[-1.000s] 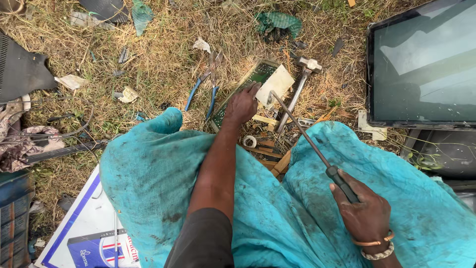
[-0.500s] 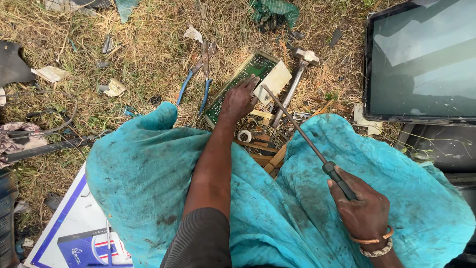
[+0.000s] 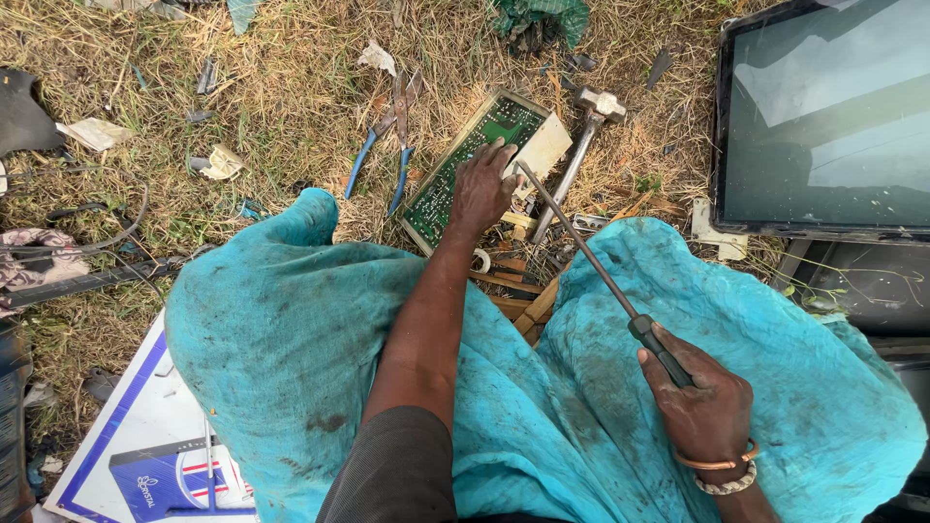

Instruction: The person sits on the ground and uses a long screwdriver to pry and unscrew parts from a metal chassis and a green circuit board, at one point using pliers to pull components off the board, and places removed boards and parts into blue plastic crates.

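Left hand (image 3: 481, 189) presses the far circuit board (image 3: 463, 169) (long axis slanting far-right); right hand (image 3: 699, 402) grips the screwdriver (image 3: 591, 261), tip there.

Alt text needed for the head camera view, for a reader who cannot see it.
Seen from above, a seated person's left hand presses on a green circuit board lying on dry grass, while the right hand holds a long screwdriver with its tip at the board. Blue-handled pliers, a hammer and a flat screen lie nearby.
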`<state>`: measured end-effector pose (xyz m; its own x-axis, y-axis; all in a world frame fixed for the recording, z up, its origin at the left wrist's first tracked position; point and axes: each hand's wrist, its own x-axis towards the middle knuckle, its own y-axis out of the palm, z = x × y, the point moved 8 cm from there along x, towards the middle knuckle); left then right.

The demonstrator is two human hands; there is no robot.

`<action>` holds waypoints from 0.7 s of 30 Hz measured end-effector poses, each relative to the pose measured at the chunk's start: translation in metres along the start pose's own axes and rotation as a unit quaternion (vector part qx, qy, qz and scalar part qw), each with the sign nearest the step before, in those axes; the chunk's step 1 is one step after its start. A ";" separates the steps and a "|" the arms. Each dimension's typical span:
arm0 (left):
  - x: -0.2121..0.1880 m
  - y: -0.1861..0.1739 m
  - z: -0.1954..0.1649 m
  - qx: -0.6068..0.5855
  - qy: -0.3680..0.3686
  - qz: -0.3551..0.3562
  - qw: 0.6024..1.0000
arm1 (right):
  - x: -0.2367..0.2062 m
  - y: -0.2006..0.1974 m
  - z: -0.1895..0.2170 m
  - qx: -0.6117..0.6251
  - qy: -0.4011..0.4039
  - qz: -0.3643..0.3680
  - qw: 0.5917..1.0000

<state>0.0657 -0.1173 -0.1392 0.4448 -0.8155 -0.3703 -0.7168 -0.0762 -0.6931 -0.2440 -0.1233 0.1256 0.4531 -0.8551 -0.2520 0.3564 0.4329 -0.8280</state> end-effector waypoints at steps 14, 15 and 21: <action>0.002 0.001 0.005 0.018 0.010 -0.018 1.000 | -0.004 0.003 -0.012 0.049 0.048 0.008 0.998; 0.003 0.001 0.005 0.024 0.012 -0.020 0.999 | -0.004 0.004 -0.015 0.051 0.062 0.011 0.997; 0.004 0.002 0.003 0.039 0.016 -0.013 0.999 | -0.003 0.001 -0.014 0.062 0.048 0.010 0.997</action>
<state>0.0679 -0.1184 -0.1440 0.4445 -0.8319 -0.3321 -0.6606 -0.0540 -0.7488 -0.2563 -0.1244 0.1183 0.3824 -0.8666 -0.3205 0.4482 0.4773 -0.7558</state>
